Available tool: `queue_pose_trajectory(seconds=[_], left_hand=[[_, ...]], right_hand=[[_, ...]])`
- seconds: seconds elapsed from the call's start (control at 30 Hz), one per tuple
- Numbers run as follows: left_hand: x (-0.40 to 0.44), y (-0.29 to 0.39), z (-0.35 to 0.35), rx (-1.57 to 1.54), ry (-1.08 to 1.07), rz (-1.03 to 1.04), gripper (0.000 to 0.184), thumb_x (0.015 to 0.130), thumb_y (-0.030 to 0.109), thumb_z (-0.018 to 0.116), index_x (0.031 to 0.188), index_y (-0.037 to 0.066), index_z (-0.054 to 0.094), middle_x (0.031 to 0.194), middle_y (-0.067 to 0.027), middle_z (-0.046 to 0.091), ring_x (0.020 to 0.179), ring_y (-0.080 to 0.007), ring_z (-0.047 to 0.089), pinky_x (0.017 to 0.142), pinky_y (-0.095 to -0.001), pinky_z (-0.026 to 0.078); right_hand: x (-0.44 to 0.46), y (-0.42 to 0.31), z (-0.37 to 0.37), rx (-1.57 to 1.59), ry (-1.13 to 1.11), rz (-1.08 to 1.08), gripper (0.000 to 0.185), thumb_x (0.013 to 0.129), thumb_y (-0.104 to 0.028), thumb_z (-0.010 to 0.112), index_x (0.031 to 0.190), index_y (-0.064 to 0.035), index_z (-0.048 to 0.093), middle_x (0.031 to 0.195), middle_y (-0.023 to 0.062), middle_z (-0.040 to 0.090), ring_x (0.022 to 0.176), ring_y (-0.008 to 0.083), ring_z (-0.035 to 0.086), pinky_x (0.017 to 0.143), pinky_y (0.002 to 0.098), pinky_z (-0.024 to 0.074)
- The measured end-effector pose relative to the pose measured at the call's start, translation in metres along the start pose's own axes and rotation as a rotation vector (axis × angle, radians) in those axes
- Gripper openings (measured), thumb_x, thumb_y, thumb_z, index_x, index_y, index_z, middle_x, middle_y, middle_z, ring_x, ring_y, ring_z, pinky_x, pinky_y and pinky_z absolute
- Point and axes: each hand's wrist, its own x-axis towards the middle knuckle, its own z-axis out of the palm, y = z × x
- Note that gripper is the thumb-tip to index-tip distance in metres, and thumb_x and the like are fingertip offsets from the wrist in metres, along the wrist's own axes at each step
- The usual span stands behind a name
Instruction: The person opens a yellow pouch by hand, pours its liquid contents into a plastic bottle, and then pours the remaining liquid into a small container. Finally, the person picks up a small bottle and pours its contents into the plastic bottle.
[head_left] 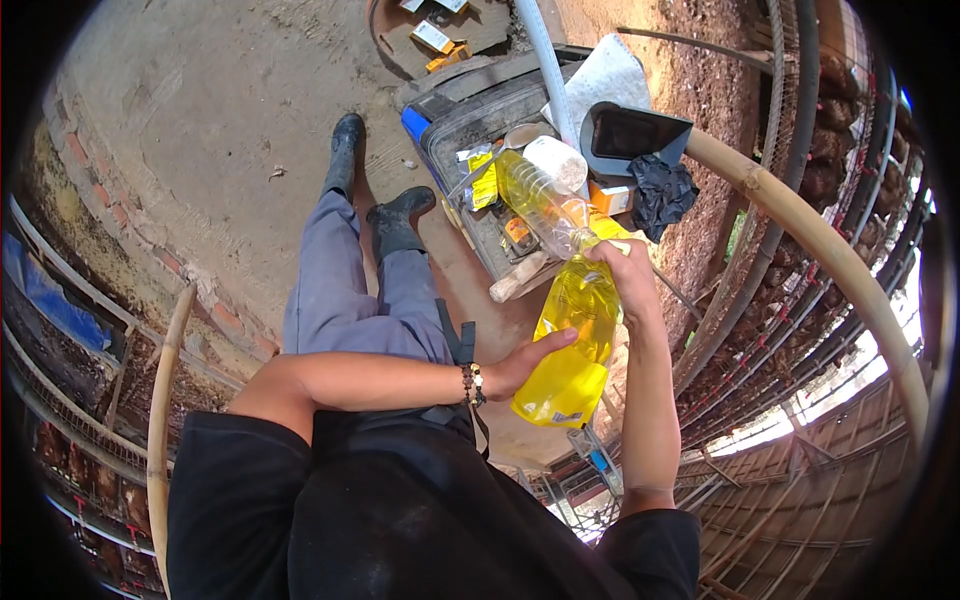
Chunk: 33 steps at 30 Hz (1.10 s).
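A yellow refill pouch [570, 345] is tilted, with its narrow top against the neck of a clear plastic bottle [545, 210]. Yellow liquid shows at the bottle's far end. My left hand [525, 365] supports the pouch low down, its thumb across the front and its fingers hidden behind. Where the pouch meets the bottle neck, my right hand [625, 275] is closed around both; its grip partly hides the join. Under and around the bottle is a dark, cluttered case [455, 135], with a white roll [556, 163] beside the bottle.
A yellow packet [483, 180], a black plastic bag [664, 195] and a grey scoop [632, 138] lie around the case. Small boxes [433, 37] sit in a round container behind. A bamboo pole [800, 215] curves along the right, beside wire cages with brown birds.
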Motion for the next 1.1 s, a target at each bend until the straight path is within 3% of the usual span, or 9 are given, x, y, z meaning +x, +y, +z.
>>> queue_pose_trajectory(seconds=[0.7,0.8,1.1], left_hand=[[0.002,-0.004,0.005,0.011,0.020,0.074,0.058,0.096,0.050,0.054,0.134,0.007,0.046,0.122,-0.0090,0.061,0.109,-0.0181,0.062,0.095,-0.0336,0.049],[0.002,-0.004,0.005,0.006,0.027,0.063,0.054,0.098,0.044,0.050,0.136,0.006,0.044,0.125,-0.0106,0.060,0.110,-0.0211,0.062,0.097,-0.0355,0.048],[0.000,-0.003,0.013,-0.039,0.011,0.076,0.055,0.098,0.045,0.050,0.137,0.006,0.043,0.127,-0.0110,0.058,0.113,-0.0224,0.060,0.101,-0.0365,0.045]], right_hand=[[0.002,0.003,0.000,0.026,-0.026,-0.004,0.021,0.075,-0.013,0.063,0.088,0.0035,0.066,0.077,0.0056,0.066,0.066,0.0137,0.061,0.064,0.0264,0.0478],[0.003,0.004,-0.002,0.013,-0.040,-0.010,0.020,0.075,-0.013,0.063,0.088,0.0034,0.066,0.077,0.0051,0.066,0.066,0.0133,0.061,0.064,0.0260,0.0474],[0.002,0.001,0.000,-0.028,-0.021,-0.023,0.020,0.075,-0.013,0.063,0.087,0.0032,0.065,0.076,0.0040,0.065,0.066,0.0127,0.060,0.064,0.0259,0.0466]])
